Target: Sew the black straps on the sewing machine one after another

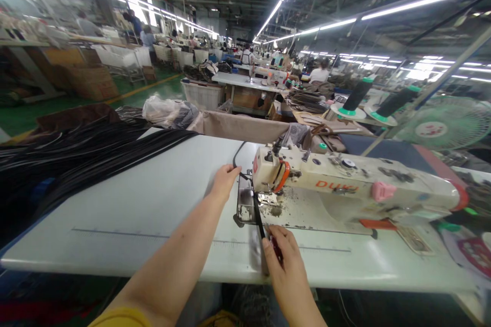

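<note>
A narrow black strip (pixel 258 214) runs under the needle area of the white sewing machine (pixel 307 179) and toward the table's front edge. Behind the needle, my left hand (pixel 226 180) pinches the strip's far part, which curves away over the white table (pixel 169 194). In front of the metal plate, my right hand (pixel 282 255) is closed around a dark red object (pixel 276 251), with its thumb and fingers at the strip's near part. The red object is mostly hidden by the fingers.
A pile of long black strips (pixel 115 158) covers the table's left end. Behind the table stands a cloth-lined bin (pixel 241 126). Black thread cones (pixel 356 97) and a green fan (pixel 441 125) are at right. People work at machines farther back.
</note>
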`<action>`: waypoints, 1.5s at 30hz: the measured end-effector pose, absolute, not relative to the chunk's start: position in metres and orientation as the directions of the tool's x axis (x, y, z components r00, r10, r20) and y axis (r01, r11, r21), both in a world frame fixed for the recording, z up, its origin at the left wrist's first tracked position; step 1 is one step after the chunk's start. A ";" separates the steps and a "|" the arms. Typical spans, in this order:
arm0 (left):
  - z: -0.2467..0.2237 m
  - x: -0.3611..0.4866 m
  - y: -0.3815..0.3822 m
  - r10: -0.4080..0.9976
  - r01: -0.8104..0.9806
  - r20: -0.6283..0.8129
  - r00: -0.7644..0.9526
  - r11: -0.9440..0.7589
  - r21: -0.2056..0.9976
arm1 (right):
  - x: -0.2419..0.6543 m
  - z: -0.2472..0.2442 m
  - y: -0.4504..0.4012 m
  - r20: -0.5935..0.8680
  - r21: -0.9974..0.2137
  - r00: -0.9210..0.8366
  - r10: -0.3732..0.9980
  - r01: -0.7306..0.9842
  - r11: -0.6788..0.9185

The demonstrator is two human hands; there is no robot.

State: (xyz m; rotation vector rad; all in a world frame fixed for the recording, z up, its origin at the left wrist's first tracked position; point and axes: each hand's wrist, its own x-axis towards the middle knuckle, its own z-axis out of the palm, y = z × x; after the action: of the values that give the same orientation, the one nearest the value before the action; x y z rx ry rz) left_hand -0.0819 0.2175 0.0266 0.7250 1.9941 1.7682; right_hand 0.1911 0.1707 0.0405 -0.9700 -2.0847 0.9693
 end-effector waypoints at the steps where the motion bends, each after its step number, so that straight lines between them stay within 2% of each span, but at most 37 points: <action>1: 0.027 -0.081 0.210 0.599 0.084 0.035 -0.800 0.055 0.995 | 0.188 0.044 0.170 0.232 -0.823 -0.539 0.810 0.334 0.458; 5: 0.030 -0.075 0.176 0.623 -0.072 -0.033 -0.781 -0.039 0.997 | 0.173 0.052 0.167 0.193 -0.851 -0.633 0.750 0.272 0.448; 9: 0.035 -0.067 0.141 0.642 -0.159 -0.065 -0.764 -0.089 0.983 | 0.156 0.051 0.168 -0.021 -0.939 -0.709 0.705 0.256 0.230; 12: 0.039 -0.062 0.117 0.646 -0.169 -0.065 -0.761 -0.100 0.980 | 0.142 0.046 0.171 -0.184 -0.970 -0.717 0.673 0.245 -0.004; 14: 0.040 -0.060 0.103 0.650 -0.156 -0.064 -0.757 -0.085 0.984 | 0.131 0.042 0.173 -0.243 -0.967 -0.719 0.652 0.234 -0.103; 21: 0.037 -0.057 0.062 0.618 -0.077 -0.002 -0.786 -0.094 0.993 | 0.096 0.035 0.180 -0.303 -0.951 -0.760 0.575 0.202 -0.235; 30: 0.036 -0.048 0.026 0.618 -0.012 0.072 -0.783 -0.131 0.991 | 0.068 0.046 0.166 -0.272 -0.959 -0.850 0.451 0.202 -0.198; 33: 0.035 -0.049 0.021 0.630 -0.014 0.077 -0.773 -0.138 0.990 | 0.069 0.048 0.165 -0.225 -0.974 -0.849 0.478 0.201 -0.102; 37: 0.038 -0.057 0.013 0.674 -0.001 0.035 -0.737 -0.053 0.999 | 0.089 0.051 0.168 -0.108 -0.966 -0.786 0.608 0.227 0.122; 39: 0.040 -0.063 0.009 0.705 -0.014 -0.014 -0.709 0.006 1.000 | 0.105 0.054 0.169 0.030 -0.872 -0.728 0.685 0.316 0.374; 41: 0.040 -0.072 0.004 0.733 -0.056 -0.094 -0.674 0.077 0.995 | 0.122 0.054 0.170 0.206 -0.592 -0.679 0.704 0.487 0.642; 43: 0.040 -0.082 0.000 0.744 -0.053 -0.156 -0.650 0.161 0.986 | 0.137 0.052 0.171 0.275 -0.255 -0.667 0.693 0.644 0.721; 45: 0.038 -0.093 -0.004 0.738 0.008 -0.164 -0.654 0.223 0.975 | 0.149 0.048 0.172 0.191 -0.097 -0.663 0.723 0.721 0.687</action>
State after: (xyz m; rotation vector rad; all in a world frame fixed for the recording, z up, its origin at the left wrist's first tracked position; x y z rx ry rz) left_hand -0.0927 -0.0038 0.0382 0.6875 1.8693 1.4844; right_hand 0.1488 0.1715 0.0475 -1.1649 -2.6840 0.0184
